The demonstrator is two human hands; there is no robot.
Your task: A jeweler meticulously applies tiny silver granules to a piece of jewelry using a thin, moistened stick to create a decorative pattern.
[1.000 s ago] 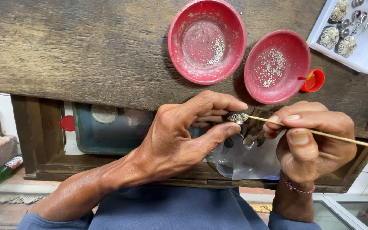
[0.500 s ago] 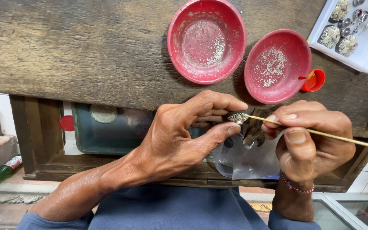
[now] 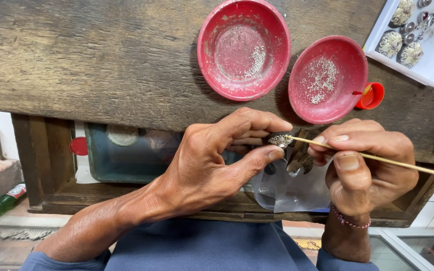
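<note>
From the head camera, two red bowls sit side by side on the worn wooden bench top [image 3: 91,60]: the larger red bowl [image 3: 244,47] holds a thin scatter of tiny silver grains toward its right side, and the smaller red bowl [image 3: 327,79] has a looser dusting of the same grains across its floor. A small orange cap [image 3: 371,95] touches the smaller bowl's right rim. At the top right corner a white tray [image 3: 430,70] carries several silver filigree pieces and drop-shaped ornaments, partly cut off by the frame. Below the bench edge, a blue-green tin [image 3: 121,160] sits in the open recess, and a clear plastic bag [image 3: 292,193] hangs beneath the hands. The left hand [image 3: 212,160] pinches a small silver ornament [image 3: 279,140] between thumb and forefinger, just off the bench's front edge. The right hand [image 3: 365,168] grips a thin wooden stick [image 3: 377,157] between thumb and fingertips, its tip touching the ornament; the stick runs out past the right edge. The bench to the left of the bowls lies bare, while the hands work close together in front of the recess. Compared with the earlier frames, hands, stick and ornament sit almost exactly as they did, and the bowls have not shifted.
</note>
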